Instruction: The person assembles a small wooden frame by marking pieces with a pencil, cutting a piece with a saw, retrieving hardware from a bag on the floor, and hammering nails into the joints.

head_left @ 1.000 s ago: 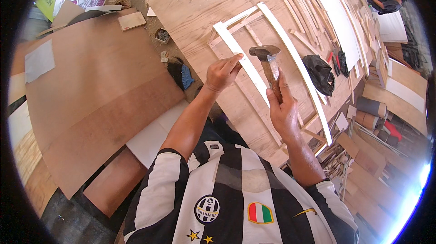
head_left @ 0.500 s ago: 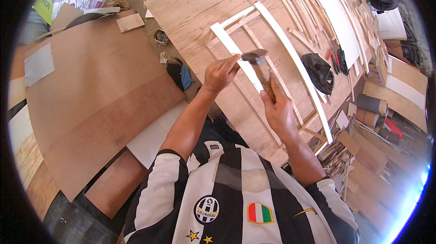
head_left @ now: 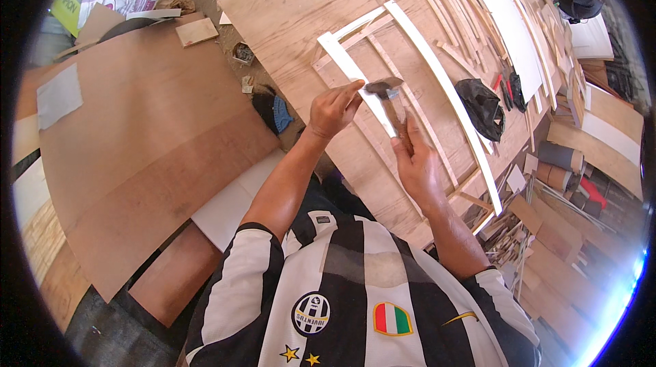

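Observation:
My right hand [head_left: 418,165] grips a hammer [head_left: 393,109] by its wooden handle, and the metal head lies just over a white strip of the wooden frame [head_left: 339,58]. Close to the hammer head, my left hand [head_left: 333,111] is closed in a pinch at the edge of that strip. Whatever the fingertips pinch is too small to make out. The frame has white outer strips and bare wood slats, and rests on a large plywood sheet [head_left: 273,15].
A black plastic bag [head_left: 480,109] and red-handled pliers [head_left: 506,91] lie right of the frame. Long wood strips [head_left: 447,8] stretch along the far right. Brown boards [head_left: 150,128] lean at left. Wood offcuts [head_left: 502,257] pile at lower right. Another person [head_left: 581,3] is at far right.
The hammer head, blurred before, is now sharper and has shifted very slightly right. The frame's near right end sits slightly farther right. Both hands keep nearly the same place and grip.

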Available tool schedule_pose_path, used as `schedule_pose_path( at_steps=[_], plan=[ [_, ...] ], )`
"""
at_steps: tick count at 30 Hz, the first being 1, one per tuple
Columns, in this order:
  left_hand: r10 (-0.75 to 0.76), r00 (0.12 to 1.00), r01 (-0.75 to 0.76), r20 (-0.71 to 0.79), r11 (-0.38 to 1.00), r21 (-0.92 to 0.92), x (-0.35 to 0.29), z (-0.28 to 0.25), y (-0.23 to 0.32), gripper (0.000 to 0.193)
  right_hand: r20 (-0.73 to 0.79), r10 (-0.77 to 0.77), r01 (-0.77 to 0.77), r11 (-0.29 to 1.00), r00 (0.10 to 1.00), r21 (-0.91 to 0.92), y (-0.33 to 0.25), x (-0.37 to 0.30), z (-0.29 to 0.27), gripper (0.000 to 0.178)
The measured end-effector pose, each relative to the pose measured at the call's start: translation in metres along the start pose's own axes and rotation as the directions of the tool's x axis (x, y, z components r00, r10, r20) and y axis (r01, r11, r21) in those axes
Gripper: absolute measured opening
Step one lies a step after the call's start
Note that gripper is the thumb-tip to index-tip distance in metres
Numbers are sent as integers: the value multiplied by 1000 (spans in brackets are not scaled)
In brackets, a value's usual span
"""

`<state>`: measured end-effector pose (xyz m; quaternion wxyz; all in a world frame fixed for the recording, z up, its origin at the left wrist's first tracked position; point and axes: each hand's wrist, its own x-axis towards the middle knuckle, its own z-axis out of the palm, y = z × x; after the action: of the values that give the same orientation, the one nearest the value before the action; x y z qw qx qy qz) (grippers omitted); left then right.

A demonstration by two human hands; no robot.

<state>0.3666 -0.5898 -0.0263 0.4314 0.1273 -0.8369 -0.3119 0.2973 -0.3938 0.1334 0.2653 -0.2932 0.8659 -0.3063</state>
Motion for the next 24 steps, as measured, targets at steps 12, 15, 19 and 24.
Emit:
schedule_pose_path(
  at_steps=[12, 15, 19, 24],
  plan=[
    [1, 1000, -1, 2, 1000, 4, 4, -1, 2, 50, -34, -69, 70, 997, 997, 12, -6, 0, -2, 64],
    [28, 999, -28, -22, 1000, -2, 5, 0, 3, 50, -117, 9, 11, 986, 993, 168, -13, -5, -4, 63],
    [-25, 999, 24, 21, 999, 29, 0, 2, -1, 51, 4, -13, 13, 999, 1000, 29, -1, 0, 2, 60],
    [38, 999, -38, -33, 999, 2, 4, 3, 0, 50, -113, 11, 8, 986, 994, 167, -4, -4, 4, 61]
  ],
)
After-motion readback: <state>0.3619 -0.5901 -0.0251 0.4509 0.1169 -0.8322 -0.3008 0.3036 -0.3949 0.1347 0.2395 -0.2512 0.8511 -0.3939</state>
